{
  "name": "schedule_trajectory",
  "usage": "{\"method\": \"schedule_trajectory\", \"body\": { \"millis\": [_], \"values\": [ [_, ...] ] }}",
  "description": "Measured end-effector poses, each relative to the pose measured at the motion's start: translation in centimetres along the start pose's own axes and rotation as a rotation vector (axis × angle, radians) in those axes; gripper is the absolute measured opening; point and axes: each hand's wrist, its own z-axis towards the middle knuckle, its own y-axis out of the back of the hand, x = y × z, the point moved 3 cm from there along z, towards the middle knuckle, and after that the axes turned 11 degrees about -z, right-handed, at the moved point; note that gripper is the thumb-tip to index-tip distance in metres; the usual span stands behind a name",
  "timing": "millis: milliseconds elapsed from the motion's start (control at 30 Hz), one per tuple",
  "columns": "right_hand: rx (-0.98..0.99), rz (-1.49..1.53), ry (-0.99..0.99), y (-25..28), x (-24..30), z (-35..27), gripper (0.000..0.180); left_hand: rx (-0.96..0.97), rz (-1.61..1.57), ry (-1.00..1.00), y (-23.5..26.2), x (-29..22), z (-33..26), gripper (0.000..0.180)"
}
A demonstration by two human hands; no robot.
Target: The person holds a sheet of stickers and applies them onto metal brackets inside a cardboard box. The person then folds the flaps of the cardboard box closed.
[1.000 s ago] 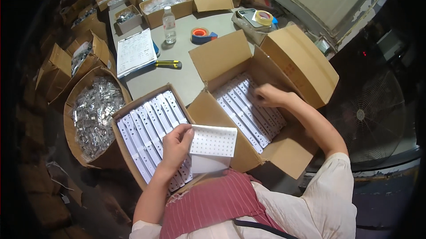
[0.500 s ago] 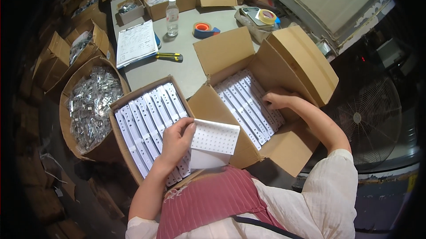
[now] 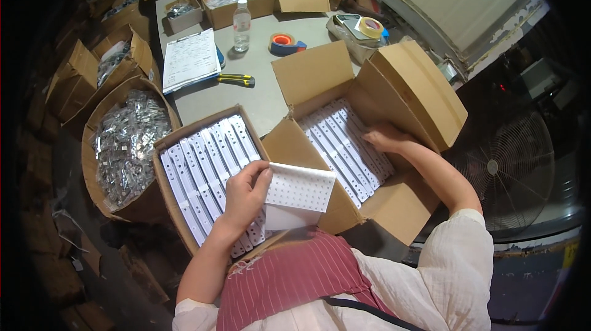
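My left hand (image 3: 247, 197) pinches a folded sheet of small round stickers (image 3: 301, 188), white with rows of tiny printed marks, over the near corner of the left cardboard box (image 3: 169, 199). Several white strips with dark holes (image 3: 206, 171) stand packed side by side in that box. In the right cardboard box (image 3: 320, 60), its flaps spread, lie more rows of such white strips (image 3: 338, 146). My right hand (image 3: 385, 139) reaches in with bent, closed fingertips against the strips at their far right side. Whatever those fingertips hold is too small to make out.
A box of bagged metal parts (image 3: 132, 146) stands at left. Across the table lie a clipboard (image 3: 191, 60), a cutter knife (image 3: 237, 79), a water bottle (image 3: 241, 26) and a tape roll (image 3: 284, 43). A large fan (image 3: 511, 168) is at right; several boxes line the back.
My right hand has shifted slightly left along the strips, its fingers lower against them. The sticker sheet has tilted a little in my left hand.
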Motion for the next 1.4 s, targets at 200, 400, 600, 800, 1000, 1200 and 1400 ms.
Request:
{"method": "schedule_trajectory", "body": {
  "millis": [200, 400, 600, 800, 1000, 1200, 1400],
  "values": [
    [0.079, 0.452, -0.132, -2.3, -1.2, 0.1, 0.063, -0.046, -0.007, -0.014, 0.4, 0.8, 0.1, 0.021],
    [0.103, 0.46, -0.039, -5.4, -1.7, -0.7, 0.075, -0.053, 0.018, -0.005, 0.3, 0.3, 0.2, 0.021],
    [0.172, 0.283, -0.07, -2.6, -0.5, -0.2, 0.072, -0.102, 0.014, -0.014, 1.0, 0.3, 0.2, 0.021],
    [0.066, -0.086, -0.028, -1.2, -0.1, -0.4, 0.06, -0.099, -0.043, -0.007, 1.0, 0.2, 0.4, 0.02],
    [-0.075, -0.174, 0.018, -2.0, -0.1, -0.1, 0.039, -0.076, -0.02, -0.004, 0.6, -0.1, 0.3, 0.021],
    [-0.259, -0.479, -0.067, -3.1, -0.8, 1.6, 0.03, -0.021, -0.137, 0.007, 0.2, 0.2, -0.4, 0.019],
    [-0.217, 0.153, -0.617, -3.8, 0.9, -0.2, 0.031, -0.021, -0.174, -0.017, -0.8, 0.9, 0.5, 0.018]
  ]
}}
